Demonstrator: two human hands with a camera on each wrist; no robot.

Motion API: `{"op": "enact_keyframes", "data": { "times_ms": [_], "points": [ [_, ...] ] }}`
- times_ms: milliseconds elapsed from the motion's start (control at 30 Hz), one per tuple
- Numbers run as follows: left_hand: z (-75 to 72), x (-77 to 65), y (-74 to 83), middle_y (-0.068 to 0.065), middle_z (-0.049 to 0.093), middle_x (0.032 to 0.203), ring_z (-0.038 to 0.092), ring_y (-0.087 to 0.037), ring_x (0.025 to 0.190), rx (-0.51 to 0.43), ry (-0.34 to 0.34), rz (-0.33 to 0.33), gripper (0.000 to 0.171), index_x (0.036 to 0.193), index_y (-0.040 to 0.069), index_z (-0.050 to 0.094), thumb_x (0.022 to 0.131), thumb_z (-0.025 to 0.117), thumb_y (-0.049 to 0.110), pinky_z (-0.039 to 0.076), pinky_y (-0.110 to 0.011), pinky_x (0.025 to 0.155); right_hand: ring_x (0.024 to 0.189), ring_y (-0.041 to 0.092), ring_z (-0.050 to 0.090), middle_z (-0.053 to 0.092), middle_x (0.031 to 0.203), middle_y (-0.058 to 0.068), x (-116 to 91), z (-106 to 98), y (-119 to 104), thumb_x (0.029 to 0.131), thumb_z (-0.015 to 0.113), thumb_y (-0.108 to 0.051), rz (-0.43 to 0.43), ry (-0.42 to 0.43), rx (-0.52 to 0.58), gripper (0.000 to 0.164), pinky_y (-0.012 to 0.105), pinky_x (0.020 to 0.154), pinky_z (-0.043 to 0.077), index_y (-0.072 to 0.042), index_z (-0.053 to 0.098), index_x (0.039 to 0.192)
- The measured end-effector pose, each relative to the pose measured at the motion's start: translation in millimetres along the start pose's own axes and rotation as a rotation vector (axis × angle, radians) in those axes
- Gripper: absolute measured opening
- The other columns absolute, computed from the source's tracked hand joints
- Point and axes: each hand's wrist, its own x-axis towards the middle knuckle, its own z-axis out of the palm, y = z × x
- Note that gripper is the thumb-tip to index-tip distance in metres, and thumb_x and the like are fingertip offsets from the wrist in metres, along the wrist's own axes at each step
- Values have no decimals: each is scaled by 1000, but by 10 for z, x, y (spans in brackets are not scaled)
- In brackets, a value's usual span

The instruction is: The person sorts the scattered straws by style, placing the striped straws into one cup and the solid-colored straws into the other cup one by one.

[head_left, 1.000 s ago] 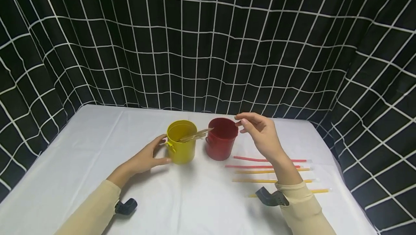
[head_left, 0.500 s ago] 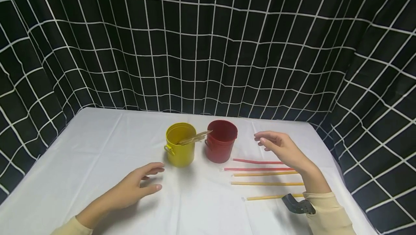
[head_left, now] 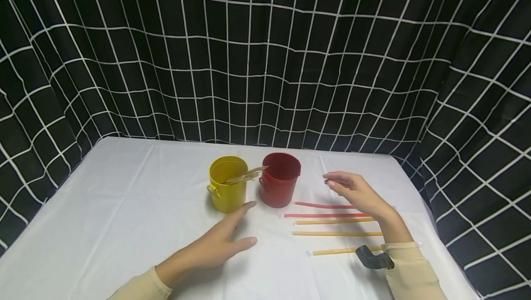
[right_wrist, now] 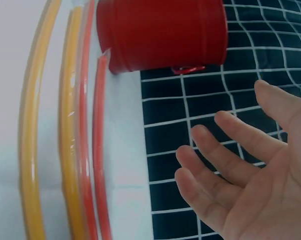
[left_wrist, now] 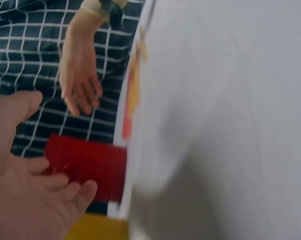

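Observation:
My left hand (head_left: 215, 242) reaches just in front of the yellow bucket (head_left: 229, 196), fingers and thumb spread and holding nothing. In the head view its index finger overlaps the bucket's lower edge. Pale thin strips (head_left: 244, 177) stick out of that bucket toward the red bucket (head_left: 277, 191) standing beside it. To the right, my right hand (head_left: 358, 194) hovers over the far end of the straws, palm turned toward the red bucket, with nothing in its fingers. In the right wrist view the red straws (right_wrist: 99, 150) and yellow straws (right_wrist: 31, 125) lie side by side, in clear wrappers.
A white cloth (head_left: 124, 208) covers the table. Behind and at both sides hangs a black curtain (head_left: 249, 60) with a white grid. One yellow straw (head_left: 333, 251) lies nearest the front, partly behind the right wrist's camera mount (head_left: 373, 259).
My left hand has let go of the yellow bucket, drawn back, then moved right in front of it. My right hand has moved away from the red bucket toward the right. Both buckets stay put.

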Motion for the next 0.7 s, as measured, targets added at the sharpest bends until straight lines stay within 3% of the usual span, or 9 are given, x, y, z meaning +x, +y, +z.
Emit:
{"op": "enact_keyframes", "data": {
  "times_ms": [167,400,700],
  "points": [
    [147,227,64,-6,19,171,22,-28,158,16,19,1,81,163,17,16,99,62,36,22,-54,128,126,43,61,64,134,26,0,12,45,103,58,-18,-8,3,-43,36,62,106,49,1,62,133],
    [323,526,69,-12,8,172,22,-39,156,-167,108,-128,90,164,13,0,100,61,32,35,-58,120,122,43,64,65,133,26,-10,25,92,102,59,-14,-13,-9,-70,34,61,105,50,4,64,131],
    [491,798,53,-13,3,172,6,-33,160,-188,236,-243,93,163,9,-3,99,60,33,15,-57,129,124,44,62,65,133,25,-27,15,156,102,58,-18,36,-32,-91,37,62,106,49,3,62,133]
  ]
}}
